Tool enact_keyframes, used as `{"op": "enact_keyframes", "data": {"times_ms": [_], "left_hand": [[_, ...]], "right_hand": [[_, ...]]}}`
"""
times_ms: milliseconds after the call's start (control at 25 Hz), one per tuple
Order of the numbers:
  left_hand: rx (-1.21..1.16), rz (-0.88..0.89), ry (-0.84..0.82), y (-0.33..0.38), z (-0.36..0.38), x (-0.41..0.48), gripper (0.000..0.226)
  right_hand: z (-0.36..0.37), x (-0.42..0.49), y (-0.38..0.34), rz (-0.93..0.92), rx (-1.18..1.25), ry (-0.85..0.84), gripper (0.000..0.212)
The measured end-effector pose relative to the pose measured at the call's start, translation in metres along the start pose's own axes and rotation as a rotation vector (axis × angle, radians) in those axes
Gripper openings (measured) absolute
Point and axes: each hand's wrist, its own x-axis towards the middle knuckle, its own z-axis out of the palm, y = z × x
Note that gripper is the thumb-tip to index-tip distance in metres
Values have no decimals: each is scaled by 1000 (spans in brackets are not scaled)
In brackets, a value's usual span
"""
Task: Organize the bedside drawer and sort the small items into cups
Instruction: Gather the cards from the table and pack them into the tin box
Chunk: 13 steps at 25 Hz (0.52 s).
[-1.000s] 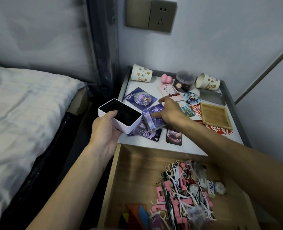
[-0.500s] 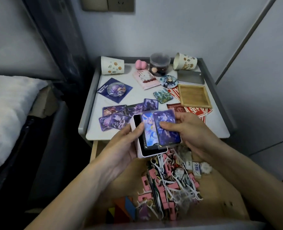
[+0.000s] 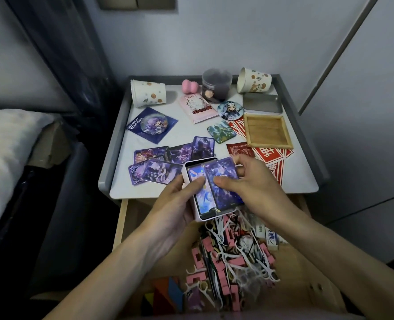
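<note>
My left hand [image 3: 175, 204] grips a small white box [image 3: 197, 214] from below, its thumb pressing on a light blue card [image 3: 200, 197] lying in the box. My right hand [image 3: 249, 188] pinches a purple card [image 3: 223, 181] that lies across the box's right side. Both are held over the open wooden drawer [image 3: 122, 218], just in front of the nightstand top [image 3: 184, 125]. Several more purple cards [image 3: 159, 167] lie spread on the top. Two patterned paper cups lie on their sides at the back: one at the left [image 3: 148, 93], one at the right [image 3: 254, 80].
The drawer holds a heap of pink clips and white floss picks [image 3: 228, 259] and coloured pieces [image 3: 166, 294]. On the top: a round badge on a blue card [image 3: 152, 124], a pink sponge [image 3: 189, 86], a dark jar [image 3: 216, 85], a metal tin [image 3: 262, 103], a wooden tray [image 3: 267, 131], red paper cutouts [image 3: 272, 155]. A bed [image 3: 4, 153] lies left.
My right hand took two cards off the nightstand and brought them to the box, which my left hand carried from the nightstand's edge to over the drawer. The view tilted down.
</note>
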Motion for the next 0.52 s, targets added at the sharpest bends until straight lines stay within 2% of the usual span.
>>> {"op": "enact_keyframes", "data": {"times_ms": [120,200,280,360,400,520], "left_hand": [[-5,24,31,-1,0,-1,29],[-20,28,55,0,-2,-1,27],[-49,25,56,2,-4,-2,27],[-53,10,14,3,-6,-4,29],[-44,2,-7,3,-7,-5,30],[7,-16,-39,2,-7,-6,33]], "right_hand": [[2,0,-4,-150,-410,65,8],[-5,2,-10,-177,-524,65,21],[-14,4,-14,-85,-321,-1,26],[-15,4,-14,53,-57,-105,21],[-12,4,-12,66,-37,-148,18],[-4,8,-2,-19,-221,-162,14]]}}
